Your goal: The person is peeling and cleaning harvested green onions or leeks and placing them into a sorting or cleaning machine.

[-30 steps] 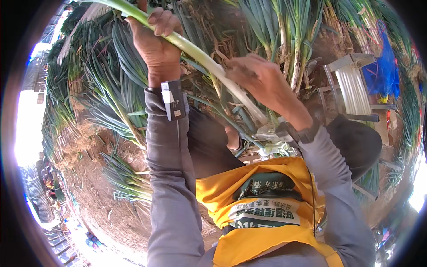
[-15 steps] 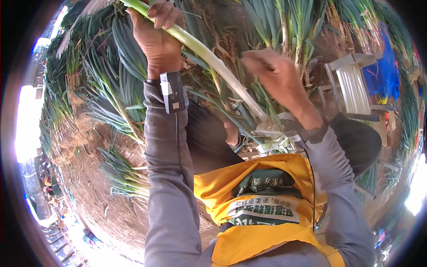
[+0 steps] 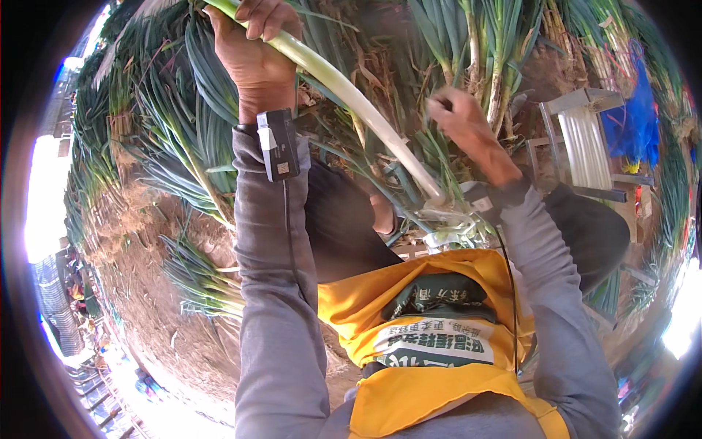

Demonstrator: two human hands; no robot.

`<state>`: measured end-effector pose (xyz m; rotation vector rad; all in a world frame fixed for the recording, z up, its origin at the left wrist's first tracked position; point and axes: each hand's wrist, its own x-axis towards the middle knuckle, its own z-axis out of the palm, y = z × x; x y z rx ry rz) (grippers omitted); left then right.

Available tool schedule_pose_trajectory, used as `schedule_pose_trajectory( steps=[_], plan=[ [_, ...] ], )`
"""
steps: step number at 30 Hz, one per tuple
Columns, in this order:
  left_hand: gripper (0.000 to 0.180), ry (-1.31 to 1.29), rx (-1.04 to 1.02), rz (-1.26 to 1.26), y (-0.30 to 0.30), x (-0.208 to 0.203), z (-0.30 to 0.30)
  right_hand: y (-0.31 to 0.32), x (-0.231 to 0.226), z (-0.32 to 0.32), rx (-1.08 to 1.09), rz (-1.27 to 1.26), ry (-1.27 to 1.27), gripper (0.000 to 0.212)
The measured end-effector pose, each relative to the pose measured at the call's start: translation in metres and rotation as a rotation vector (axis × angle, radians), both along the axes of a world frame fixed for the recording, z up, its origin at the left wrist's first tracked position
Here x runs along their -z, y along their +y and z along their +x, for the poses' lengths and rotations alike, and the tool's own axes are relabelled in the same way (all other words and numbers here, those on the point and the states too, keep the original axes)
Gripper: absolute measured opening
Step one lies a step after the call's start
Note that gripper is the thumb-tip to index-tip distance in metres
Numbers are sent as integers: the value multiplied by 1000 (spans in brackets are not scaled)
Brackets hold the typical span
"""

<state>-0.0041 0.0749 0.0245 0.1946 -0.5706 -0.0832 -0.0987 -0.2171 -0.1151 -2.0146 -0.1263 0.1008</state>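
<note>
My left hand is wrapped round the upper, green part of a long leek. Its pale stalk slants down to the right, and the root end hangs over my lap. To the right of the stalk, apart from it, my right hand is raised with its fingers curled closed. Motion blurs its fingertips, and anything inside them is hidden. Below the root end lie peeled, pale leaf scraps, close to my yellow apron.
Heaps of green leeks fill the left side, with a smaller bunch on the bare soil. More leeks stand at the far side. At right are a metal frame with white strands and a blue plastic bag.
My right hand has moved a little to the right, away from the leek, and its fingers look more curled. My left hand keeps its hold nearly in place.
</note>
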Motion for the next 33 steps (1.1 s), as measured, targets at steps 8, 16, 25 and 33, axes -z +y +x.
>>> schedule_pose_trajectory(
  steps=[8,16,25,33],
  plan=[
    [39,449,-581,222,17,-1,18,-42,119,-111,-376,-681,379,36],
    [39,496,-463,147,-42,5,7,71,-41,-18,-109,945,276,39],
    [55,440,-239,309,-78,22,-9,83,-118,61,281,1703,105,14],
    [33,598,-102,1010,-102,59,1,29,-180,51,173,1314,-389,12]
  ],
)
